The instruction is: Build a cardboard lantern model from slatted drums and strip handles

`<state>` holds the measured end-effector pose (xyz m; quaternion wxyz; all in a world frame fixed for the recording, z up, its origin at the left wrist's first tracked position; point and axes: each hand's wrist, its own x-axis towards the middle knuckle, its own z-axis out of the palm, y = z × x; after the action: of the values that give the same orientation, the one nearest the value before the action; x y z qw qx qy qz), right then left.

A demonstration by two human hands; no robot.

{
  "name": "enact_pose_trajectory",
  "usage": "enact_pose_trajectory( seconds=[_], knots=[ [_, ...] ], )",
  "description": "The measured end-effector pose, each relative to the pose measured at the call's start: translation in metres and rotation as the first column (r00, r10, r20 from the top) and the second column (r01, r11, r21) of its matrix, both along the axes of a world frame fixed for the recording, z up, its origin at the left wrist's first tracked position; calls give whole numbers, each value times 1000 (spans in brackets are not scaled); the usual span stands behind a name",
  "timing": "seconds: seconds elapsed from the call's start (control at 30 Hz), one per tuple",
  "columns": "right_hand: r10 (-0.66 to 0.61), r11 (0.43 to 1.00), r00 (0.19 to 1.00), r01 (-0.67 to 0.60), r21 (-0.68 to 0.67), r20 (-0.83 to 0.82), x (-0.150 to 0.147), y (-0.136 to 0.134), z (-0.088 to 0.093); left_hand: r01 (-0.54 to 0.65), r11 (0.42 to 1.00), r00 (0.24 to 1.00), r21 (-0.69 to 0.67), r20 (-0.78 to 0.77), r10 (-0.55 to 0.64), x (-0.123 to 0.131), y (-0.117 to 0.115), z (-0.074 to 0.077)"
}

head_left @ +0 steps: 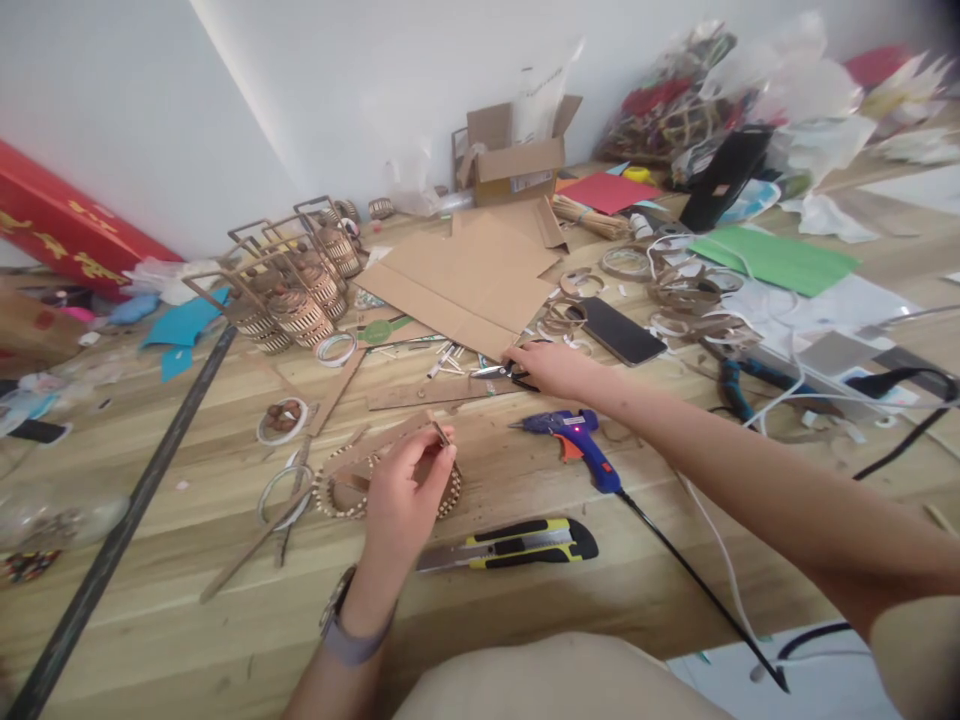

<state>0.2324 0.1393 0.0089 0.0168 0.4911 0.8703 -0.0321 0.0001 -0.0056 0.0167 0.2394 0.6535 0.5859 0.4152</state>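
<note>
My left hand (405, 485) is closed, thumb against fingers, on a cardboard strip (441, 432). Below and around that hand lies a flat cardboard piece edged with pale beads (337, 495), partly hidden by my fingers. My right hand (551, 368) reaches across the table, its fingers closed around the black handles of a pair of scissors (491, 373). The scissor blades point left over a long cardboard strip (420, 393). A blue glue gun (574, 435) with its light on lies below my right forearm. Nearer me rests a yellow and black utility knife (517, 543).
Several small lantern-like baskets (292, 290) stand at the back left. Cardboard sheets (465, 275) and a phone (619, 330) lie beyond my hands. Tape rolls (281, 420) sit at left. The glue gun's black cable (690, 570) runs toward me. A dark bar (142, 500) crosses the left side.
</note>
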Motion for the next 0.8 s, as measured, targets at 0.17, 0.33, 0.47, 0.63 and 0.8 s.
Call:
enact_pose_trajectory(
  seconds=[0.17,0.33,0.47,0.63,0.8],
  knots=[
    [134,988,990,-137,71,46,-43,-18,-1,20,999,998,-35,58,-18,-1,1,0],
    [288,957,955,-289,7,65,-78,-16,-11,29,998,995,-61,92,-23,0,0,2],
    [328,944,941,-329,-1,80,-73,-11,-13,31,996,994,-82,108,-22,-1,-1,3],
    [356,934,930,-355,-27,91,-59,-8,-9,26,995,992,-96,126,-13,-1,-1,2],
    [368,930,927,-366,-45,70,-62,-10,-9,23,995,991,-95,135,-10,-1,-1,1]
  ],
)
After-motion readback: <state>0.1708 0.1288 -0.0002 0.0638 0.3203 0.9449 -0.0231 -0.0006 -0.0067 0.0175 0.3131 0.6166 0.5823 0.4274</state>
